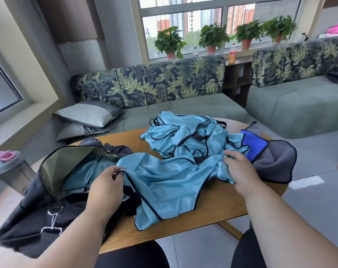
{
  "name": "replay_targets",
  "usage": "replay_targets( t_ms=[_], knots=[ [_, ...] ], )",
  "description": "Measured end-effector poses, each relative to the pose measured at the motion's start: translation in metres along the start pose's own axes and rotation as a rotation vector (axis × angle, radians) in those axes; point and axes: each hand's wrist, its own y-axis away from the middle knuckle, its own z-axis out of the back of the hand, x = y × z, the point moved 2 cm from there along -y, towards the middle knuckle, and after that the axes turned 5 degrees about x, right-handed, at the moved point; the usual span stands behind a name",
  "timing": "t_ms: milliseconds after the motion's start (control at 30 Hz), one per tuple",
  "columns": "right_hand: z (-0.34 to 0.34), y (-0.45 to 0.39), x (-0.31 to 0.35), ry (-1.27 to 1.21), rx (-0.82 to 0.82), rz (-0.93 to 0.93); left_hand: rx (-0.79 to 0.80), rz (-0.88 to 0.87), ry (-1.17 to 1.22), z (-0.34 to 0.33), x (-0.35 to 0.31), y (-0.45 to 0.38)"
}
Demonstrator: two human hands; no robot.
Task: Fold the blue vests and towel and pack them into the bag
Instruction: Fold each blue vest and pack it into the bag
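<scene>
A light blue mesh vest (164, 182) with dark trim lies spread on the wooden table (212, 207) in front of me. My left hand (106, 182) pinches its left edge and my right hand (239, 167) grips its right side. Behind it sits a rumpled pile of blue vests (185, 134). A grey and royal-blue towel (268, 151) lies crumpled at the table's right end. The black bag (38, 215) lies open at the left, with folded blue vest fabric (81, 176) visible inside it.
A grey shaker bottle with a pink lid (7, 167) stands left of the bag. A leaf-patterned green sofa (164, 88) with two cushions (87, 115) runs behind the table. Potted plants line the windowsill. My dark-clad knees are under the table's near edge.
</scene>
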Motion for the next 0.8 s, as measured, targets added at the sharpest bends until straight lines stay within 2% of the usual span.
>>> replay_targets(
  t_ms=[100,200,467,567,667,733,800],
  knots=[
    [-0.002,0.003,0.009,-0.368,0.221,-0.148,0.052,0.037,-0.026,-0.003,0.005,0.006],
    [-0.008,0.01,0.017,-0.466,0.374,-0.187,0.119,-0.033,-0.1,-0.01,-0.002,0.014],
    [-0.028,0.031,0.029,-0.631,0.65,-0.17,0.332,-0.503,-0.333,-0.066,-0.041,0.048],
    [-0.031,0.034,0.035,-0.736,0.676,-0.172,0.518,-0.496,-0.566,-0.091,-0.021,0.048],
    [-0.024,0.028,0.04,-0.864,0.637,-0.191,0.552,-0.447,-0.704,-0.098,0.005,0.037],
    [-0.016,0.016,0.038,-0.858,0.58,-0.176,0.505,-0.418,-0.607,-0.093,0.013,0.029],
    [-0.011,0.005,0.035,-0.879,0.525,-0.165,0.479,-0.279,-0.4,-0.084,0.015,0.021]
  ],
)
